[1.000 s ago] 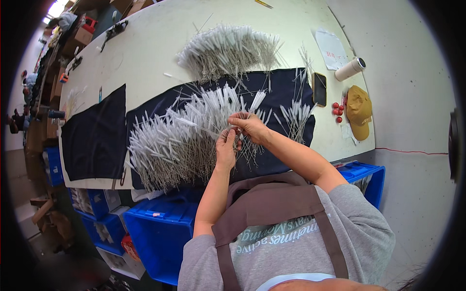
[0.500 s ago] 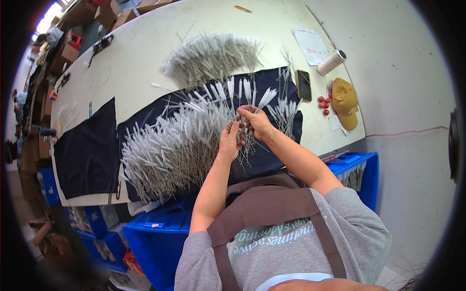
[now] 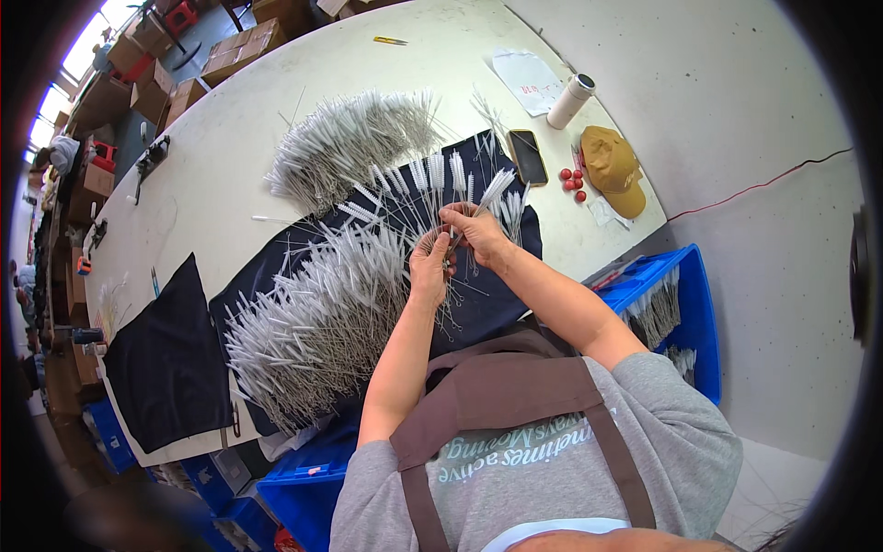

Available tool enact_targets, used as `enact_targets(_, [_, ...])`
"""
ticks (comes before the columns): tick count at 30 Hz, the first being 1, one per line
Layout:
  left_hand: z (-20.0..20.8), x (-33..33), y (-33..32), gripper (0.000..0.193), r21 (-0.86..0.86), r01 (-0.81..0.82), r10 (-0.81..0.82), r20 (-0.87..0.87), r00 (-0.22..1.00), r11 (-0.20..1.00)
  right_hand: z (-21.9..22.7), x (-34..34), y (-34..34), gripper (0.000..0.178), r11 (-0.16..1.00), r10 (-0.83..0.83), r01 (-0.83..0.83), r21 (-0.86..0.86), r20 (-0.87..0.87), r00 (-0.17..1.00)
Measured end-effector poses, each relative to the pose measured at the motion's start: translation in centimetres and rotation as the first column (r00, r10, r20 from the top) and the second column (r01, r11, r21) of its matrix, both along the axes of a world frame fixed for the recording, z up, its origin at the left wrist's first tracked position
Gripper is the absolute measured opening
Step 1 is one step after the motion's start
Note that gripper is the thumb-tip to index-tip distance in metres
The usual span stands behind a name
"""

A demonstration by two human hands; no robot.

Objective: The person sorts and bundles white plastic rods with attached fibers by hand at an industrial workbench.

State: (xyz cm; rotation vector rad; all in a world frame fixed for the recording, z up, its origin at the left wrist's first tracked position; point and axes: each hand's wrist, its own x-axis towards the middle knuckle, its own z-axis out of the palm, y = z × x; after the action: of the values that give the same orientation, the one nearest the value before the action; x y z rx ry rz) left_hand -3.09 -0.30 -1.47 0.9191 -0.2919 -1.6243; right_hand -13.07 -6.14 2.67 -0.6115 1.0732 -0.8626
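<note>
Two hands meet over the dark cloth (image 3: 497,294) on the worktop (image 3: 230,175). Left hand (image 3: 430,269) has its grip curled around a small bunch of thin white brushes (image 3: 448,241). Right hand (image 3: 475,230) pinches the same bunch from the top. Lots more brushes lie in a big pile (image 3: 317,317) just left of the hands. Another pile (image 3: 345,143) sits farther up. One phone (image 3: 527,156) and a yellow cap (image 3: 613,168) lie off to the right.

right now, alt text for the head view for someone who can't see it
A person's left hand and right hand hold a few thin white-tipped brushes together over a dark cloth heaped with many more. A phone, yellow cap and paper roll lie on the table.
</note>
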Motion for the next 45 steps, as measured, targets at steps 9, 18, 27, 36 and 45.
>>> enact_targets(9, [-1.1,0.9,0.0,0.015,-0.057,-0.014,0.016,0.039,0.999,0.998,-0.3,0.9,-0.1,0.016,1.0,0.018,-0.018,0.0,-0.045,0.999])
enact_targets(18, [-2.0,1.3,-0.9,0.018,-0.081,0.003,0.0,0.043,0.999,0.997,-1.5,-0.4,0.0,0.035,0.994,-0.099,0.094,-0.05,-0.111,0.989])
enact_targets(27, [-0.7,1.3,-1.5,0.022,-0.056,0.117,-0.12,-0.049,0.992,0.992,2.2,-3.3,0.1,0.035,0.865,-0.474,0.485,-0.126,0.109,0.874])
enact_targets(36, [-0.1,0.9,-1.2,0.022,-0.057,0.152,-0.155,-0.052,0.987,0.987,3.9,-3.2,0.5,0.019,0.96,-0.225,0.201,-0.196,-0.109,0.968])
enact_targets(45, [-1.0,0.8,-0.7,0.019,-0.123,0.218,-0.232,-0.115,0.966,0.968,3.2,1.4,-0.1,0.026,0.934,0.045,-0.189,-0.302,-0.426,0.904])
